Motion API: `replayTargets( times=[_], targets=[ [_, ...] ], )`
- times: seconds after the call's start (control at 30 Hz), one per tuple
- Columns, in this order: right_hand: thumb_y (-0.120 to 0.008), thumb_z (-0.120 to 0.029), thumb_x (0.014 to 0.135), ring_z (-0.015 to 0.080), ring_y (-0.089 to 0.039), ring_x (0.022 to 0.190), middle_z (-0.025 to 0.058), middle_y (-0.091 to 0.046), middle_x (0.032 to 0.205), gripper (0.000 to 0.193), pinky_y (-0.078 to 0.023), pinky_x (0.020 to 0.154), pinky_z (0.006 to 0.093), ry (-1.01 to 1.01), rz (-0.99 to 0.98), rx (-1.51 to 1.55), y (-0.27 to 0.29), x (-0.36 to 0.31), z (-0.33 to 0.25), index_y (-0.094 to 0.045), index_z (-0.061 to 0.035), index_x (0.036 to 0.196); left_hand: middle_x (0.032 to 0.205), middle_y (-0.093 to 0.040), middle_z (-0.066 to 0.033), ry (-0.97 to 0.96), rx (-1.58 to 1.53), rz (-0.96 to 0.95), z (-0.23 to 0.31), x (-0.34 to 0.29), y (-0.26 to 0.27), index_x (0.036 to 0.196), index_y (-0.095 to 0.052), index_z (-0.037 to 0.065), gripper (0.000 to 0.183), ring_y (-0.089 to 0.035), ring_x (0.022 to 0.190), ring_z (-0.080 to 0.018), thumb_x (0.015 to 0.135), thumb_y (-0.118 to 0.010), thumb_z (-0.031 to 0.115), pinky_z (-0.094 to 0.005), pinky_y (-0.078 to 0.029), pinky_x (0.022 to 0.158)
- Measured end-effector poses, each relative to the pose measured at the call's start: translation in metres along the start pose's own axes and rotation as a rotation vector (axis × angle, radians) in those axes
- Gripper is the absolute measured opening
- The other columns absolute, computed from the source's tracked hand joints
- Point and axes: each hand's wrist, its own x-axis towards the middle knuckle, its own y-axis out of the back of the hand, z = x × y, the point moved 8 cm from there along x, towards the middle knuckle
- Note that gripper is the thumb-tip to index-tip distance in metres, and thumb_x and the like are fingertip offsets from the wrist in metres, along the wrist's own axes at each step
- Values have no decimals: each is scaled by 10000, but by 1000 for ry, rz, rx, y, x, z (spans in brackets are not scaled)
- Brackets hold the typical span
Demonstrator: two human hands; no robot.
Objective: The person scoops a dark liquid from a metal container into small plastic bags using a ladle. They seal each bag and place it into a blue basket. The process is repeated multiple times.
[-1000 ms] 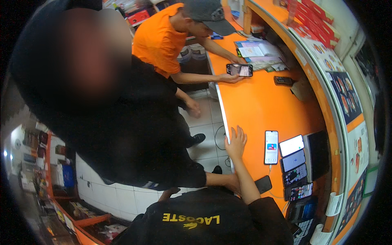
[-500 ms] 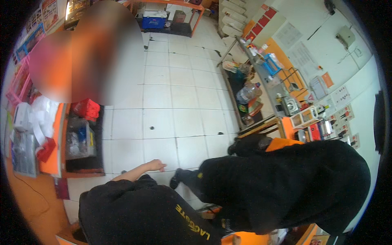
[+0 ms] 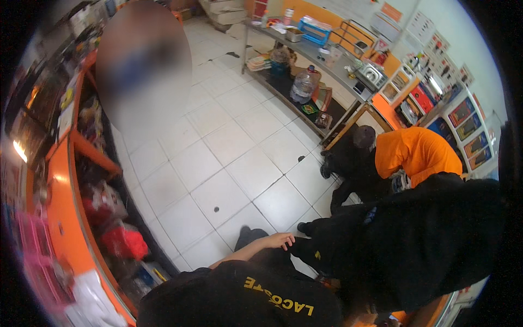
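Observation:
My left hand (image 3: 280, 240) reaches across in front of my black top (image 3: 239, 297), holding nothing, fingers stretched and slightly apart. Its fingertips are nearest the dark trouser leg with a small yellow mark (image 3: 317, 255); whether they touch I cannot tell. A large dark-clothed shape (image 3: 414, 234), seemingly a person close by, fills the lower right. Just beyond, a person in an orange top (image 3: 419, 151) and dark cap bends low, near a greyish object (image 3: 401, 181) that is partly hidden. My right hand does not show.
White floor tiles (image 3: 239, 169) run between an orange counter (image 3: 68, 191) on the left and a metal shelf table (image 3: 321, 57) on the right. A red bag (image 3: 124, 242) lies under the counter. A large clear bottle (image 3: 303, 85) stands on the lower shelf. A blurred patch covers the upper left.
The view has swung and tilted, bringing the orange-topped person into clearer sight. In the picture, my left hand is farther right, nearer the dark trouser leg, with its fingers more stretched.

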Motion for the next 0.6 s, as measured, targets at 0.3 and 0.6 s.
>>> replayTargets(
  times=[0.3,0.6],
  targets=[
    [-552,-370,901,451,-600,992,251,-619,1112,431,-480,840,545,-208,-343,62,-68,143,-146,-586,-31,1166,1167,-663,-183,637,942,443,-147,-191,430,1331,-550,89,676,-630,1082,-355,776,-716,439,-481,-496,911],
    [-538,-382,904,450,-625,937,237,-653,1049,425,-488,805,554,176,-78,-101,39,427,-314,-595,-38,1147,807,-499,25,-305,-378,1525,35,-199,740,1019,-521,101,71,-474,698,-68,948,-524,99,-211,-414,577]
  ],
)
